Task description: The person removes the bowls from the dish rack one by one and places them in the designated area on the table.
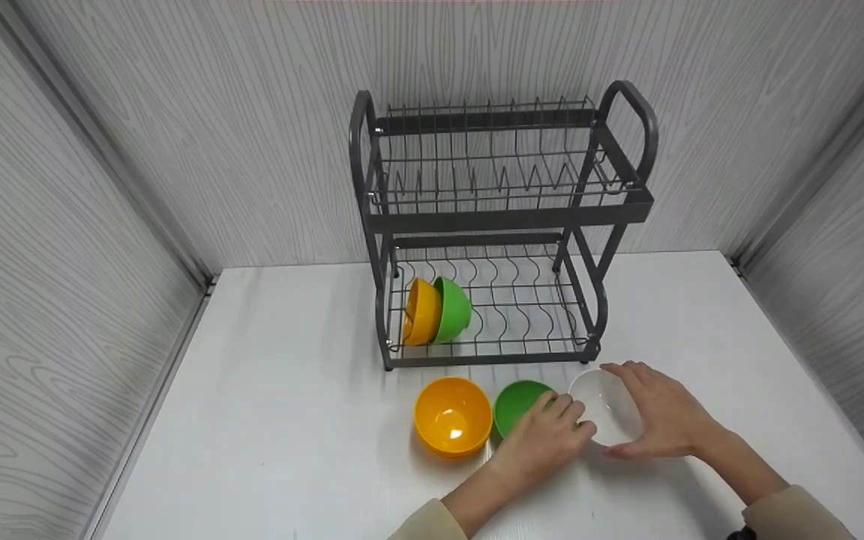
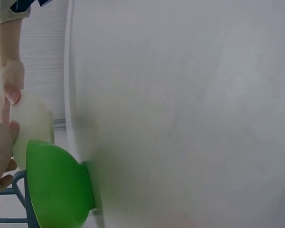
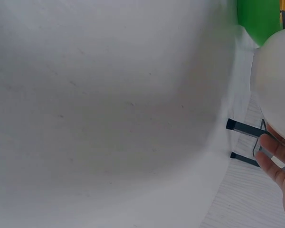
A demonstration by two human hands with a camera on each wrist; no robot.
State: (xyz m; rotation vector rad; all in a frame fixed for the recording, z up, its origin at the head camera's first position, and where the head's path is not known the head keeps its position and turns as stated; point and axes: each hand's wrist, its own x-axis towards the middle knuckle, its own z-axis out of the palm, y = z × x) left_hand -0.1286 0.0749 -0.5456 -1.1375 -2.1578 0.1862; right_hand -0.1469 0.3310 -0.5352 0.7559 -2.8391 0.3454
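A white bowl (image 1: 603,409) is held between both hands, right of the green bowl. My right hand (image 1: 664,412) grips it from the right, thumb at the near side and fingers at the far rim. At its left rim, my left hand (image 1: 548,435) pinches the edge with curled fingers, reaching over the dark green bowl (image 1: 514,405) and hiding part of it. In the left wrist view the white bowl (image 2: 32,118) appears clear of the table, behind the green bowl (image 2: 57,185). The right wrist view shows the white bowl's outside (image 3: 278,80) above spread fingers.
Orange bowls (image 1: 453,416), apparently stacked, stand left of the green one. Behind is a dark two-tier dish rack (image 1: 507,217); its lower tier holds an orange bowl (image 1: 421,311) and a light green bowl (image 1: 453,309) on edge at the left. Wood-grain panels (image 1: 282,135) enclose the white table (image 1: 282,420).
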